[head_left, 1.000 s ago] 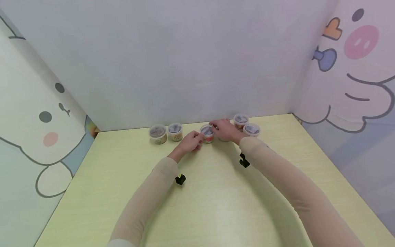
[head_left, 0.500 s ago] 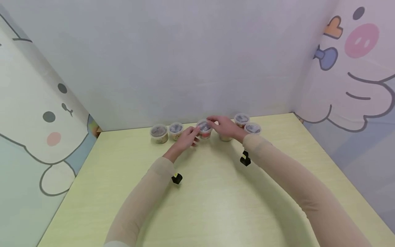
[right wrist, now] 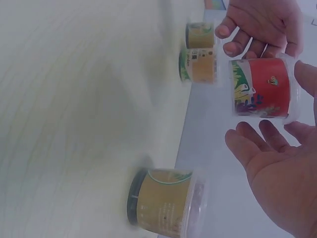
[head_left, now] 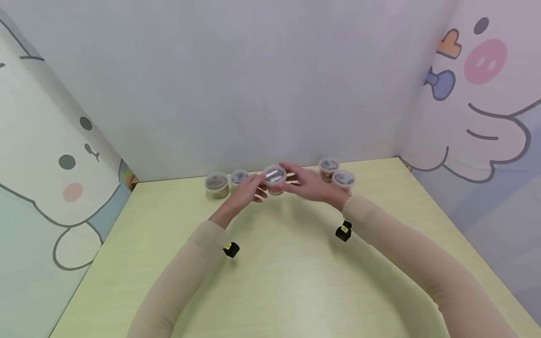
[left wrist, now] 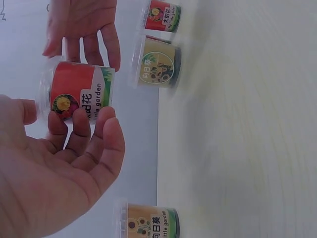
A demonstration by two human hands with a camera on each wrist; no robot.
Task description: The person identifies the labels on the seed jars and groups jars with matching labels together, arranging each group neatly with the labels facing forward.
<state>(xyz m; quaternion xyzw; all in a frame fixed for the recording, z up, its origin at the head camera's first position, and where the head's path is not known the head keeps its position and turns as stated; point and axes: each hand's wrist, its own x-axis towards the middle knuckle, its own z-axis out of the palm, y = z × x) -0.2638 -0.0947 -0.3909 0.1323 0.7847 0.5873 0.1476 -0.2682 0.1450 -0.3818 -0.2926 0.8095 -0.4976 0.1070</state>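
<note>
Nearest, two beige sleeves reached forward over the pale yellow counter, a small black device at the left wrist and a second black device at the right. Beyond them, the left hand gripped a red-labelled cup, its thumb at the lid and its fingers curled against the label (a yellow flower was printed there). The right hand held the opposite side, thumb and forefinger curved about the lid's rim. The cup was held between the hands, raised off the counter, its clear lid facing the head camera. Farther back, a wide tan cup stood at the left beside a narrower cup, the latter partly hidden by the left hand. A tan-labelled cup stood behind the right hand; to its right were a front cup and, just behind, a rear cup. Farthest, a pale wall rose between panels bearing a white cartoon figure and a pink-snouted figure.
</note>
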